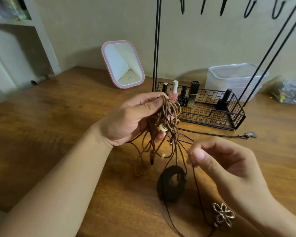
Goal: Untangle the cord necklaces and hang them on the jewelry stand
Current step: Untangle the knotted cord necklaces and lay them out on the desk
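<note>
My left hand (135,117) is raised above the table and grips a tangled bundle of brown cord necklaces (166,115) with small beads; loose ends hang down to the wood. My right hand (224,161) pinches one thin dark cord (196,183) between thumb and forefinger, lower right of the bundle. That cord runs down past a dark round pendant (172,182) lying on the table toward a metal flower pendant (223,214). The black wire jewelry stand (156,48) rises behind, its hooks (202,6) along the top edge.
The stand's wire basket (237,120) holds several nail polish bottles (173,91). Another necklace with a metal pendant (249,134) lies in front of the basket. A pink-framed mirror (123,64) leans on the wall. A clear plastic box (236,77) sits at back right.
</note>
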Motion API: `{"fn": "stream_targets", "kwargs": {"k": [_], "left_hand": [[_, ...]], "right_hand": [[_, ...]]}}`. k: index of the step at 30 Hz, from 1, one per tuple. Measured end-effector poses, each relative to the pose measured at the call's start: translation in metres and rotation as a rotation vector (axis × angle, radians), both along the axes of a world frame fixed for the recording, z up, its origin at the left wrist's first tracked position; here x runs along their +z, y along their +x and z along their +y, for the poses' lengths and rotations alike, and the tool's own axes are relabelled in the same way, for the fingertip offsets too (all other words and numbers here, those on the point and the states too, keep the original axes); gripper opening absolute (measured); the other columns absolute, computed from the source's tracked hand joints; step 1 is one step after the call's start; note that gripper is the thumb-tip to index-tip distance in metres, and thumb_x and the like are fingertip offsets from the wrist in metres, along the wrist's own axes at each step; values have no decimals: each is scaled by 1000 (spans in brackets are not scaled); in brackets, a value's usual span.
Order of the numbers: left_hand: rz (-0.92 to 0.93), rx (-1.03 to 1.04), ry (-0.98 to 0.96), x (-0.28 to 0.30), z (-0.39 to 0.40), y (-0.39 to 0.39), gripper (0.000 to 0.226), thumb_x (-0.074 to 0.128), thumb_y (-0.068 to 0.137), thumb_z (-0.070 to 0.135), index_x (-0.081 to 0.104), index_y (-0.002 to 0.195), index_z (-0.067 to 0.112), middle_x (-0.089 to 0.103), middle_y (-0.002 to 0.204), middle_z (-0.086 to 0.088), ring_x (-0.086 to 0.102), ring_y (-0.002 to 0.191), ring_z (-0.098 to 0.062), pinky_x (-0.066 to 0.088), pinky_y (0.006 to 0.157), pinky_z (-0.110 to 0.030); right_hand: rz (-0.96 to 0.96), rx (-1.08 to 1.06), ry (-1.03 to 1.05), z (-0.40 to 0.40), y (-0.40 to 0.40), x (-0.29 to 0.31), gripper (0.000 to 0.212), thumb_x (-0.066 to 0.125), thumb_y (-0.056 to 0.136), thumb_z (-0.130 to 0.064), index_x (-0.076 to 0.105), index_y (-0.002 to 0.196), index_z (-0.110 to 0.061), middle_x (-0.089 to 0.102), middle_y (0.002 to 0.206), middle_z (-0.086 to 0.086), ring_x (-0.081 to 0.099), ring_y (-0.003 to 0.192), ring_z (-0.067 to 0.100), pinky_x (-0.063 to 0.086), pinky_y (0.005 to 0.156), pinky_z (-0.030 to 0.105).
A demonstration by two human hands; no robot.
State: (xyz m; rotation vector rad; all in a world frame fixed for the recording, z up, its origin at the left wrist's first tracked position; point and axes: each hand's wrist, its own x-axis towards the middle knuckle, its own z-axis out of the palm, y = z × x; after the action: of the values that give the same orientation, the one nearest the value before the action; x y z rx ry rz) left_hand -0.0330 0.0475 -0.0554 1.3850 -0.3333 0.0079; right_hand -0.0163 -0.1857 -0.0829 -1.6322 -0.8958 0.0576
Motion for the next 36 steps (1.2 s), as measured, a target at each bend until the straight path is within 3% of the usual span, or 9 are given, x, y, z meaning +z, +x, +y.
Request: {"fn": "stream_targets", "kwargs": {"k": [4, 7, 10, 13, 16, 22, 26, 32, 36], "left_hand": [[-26, -72, 104, -1, -5, 1, 27, 50, 93, 29, 65, 95, 7, 63, 83, -11, 55, 70, -32, 49, 62, -38], [-35, -89, 171, -1, -10, 1, 27, 47, 96, 27, 62, 94, 6, 63, 82, -9, 58, 71, -26, 50, 62, -33], [-31, -75, 199, -2, -12, 2, 27, 47, 97, 30, 66, 91, 11, 59, 82, -16, 54, 71, -30, 45, 65, -39], [-9, -19, 170, -2, -9, 1, 29, 49, 98, 29, 68, 84, 12, 63, 75, -7, 59, 66, -20, 49, 58, -24], [-15, 5, 168, -4, -6, 4, 34, 52, 95, 32, 68, 82, 5, 63, 74, -7, 56, 68, -28, 47, 63, -32], [1, -13, 154, -5, -6, 4, 39, 51, 95, 33, 69, 81, 2, 67, 75, -9, 64, 68, -22, 51, 66, -37], [30, -19, 113, -3, -5, 3, 52, 60, 89, 44, 67, 85, -7, 71, 79, -11, 68, 70, -25, 58, 68, -36], [110, 27, -23, 3, -9, -2, 40, 53, 81, 50, 72, 70, 17, 69, 67, -6, 69, 60, -21, 60, 58, -34], [154, 120, -159, 8, -10, -2, 38, 48, 81, 48, 63, 82, 13, 66, 64, -1, 67, 55, -18, 58, 52, -31]], "right_hand": [[-161, -172, -63, 11, 1, 1, 23, 68, 80, -55, 67, 91, -35, 67, 91, -4, 64, 90, 22, 56, 67, 38], [-217, -146, -42, 14, 1, -1, 16, 67, 85, -45, 69, 89, -30, 68, 90, -6, 66, 89, 20, 56, 65, 33], [-146, -104, 8, 12, 1, -1, 12, 67, 88, -36, 72, 87, -25, 73, 88, -5, 70, 85, 17, 57, 65, 35], [-129, -101, 26, 9, 2, -1, 10, 68, 87, -35, 73, 86, -26, 74, 89, -5, 71, 88, 17, 58, 69, 39], [-41, -35, 69, 7, 1, 0, 13, 63, 88, -37, 69, 86, -26, 71, 87, -1, 68, 83, 18, 57, 72, 42], [92, 76, 204, 5, -1, -3, 16, 56, 93, -35, 62, 87, -21, 66, 82, 9, 64, 79, 37, 54, 75, 38], [67, 79, 145, 5, -1, -3, 16, 54, 94, -31, 61, 87, -18, 66, 78, 3, 66, 73, 26, 56, 70, 36], [125, 51, 22, 6, 1, -3, 23, 63, 85, -43, 64, 100, -25, 66, 72, 17, 63, 61, 35, 54, 57, 55], [134, 100, -113, 3, 6, -4, 26, 59, 87, -50, 68, 84, -26, 61, 64, 5, 55, 55, 16, 46, 50, 32]]}}
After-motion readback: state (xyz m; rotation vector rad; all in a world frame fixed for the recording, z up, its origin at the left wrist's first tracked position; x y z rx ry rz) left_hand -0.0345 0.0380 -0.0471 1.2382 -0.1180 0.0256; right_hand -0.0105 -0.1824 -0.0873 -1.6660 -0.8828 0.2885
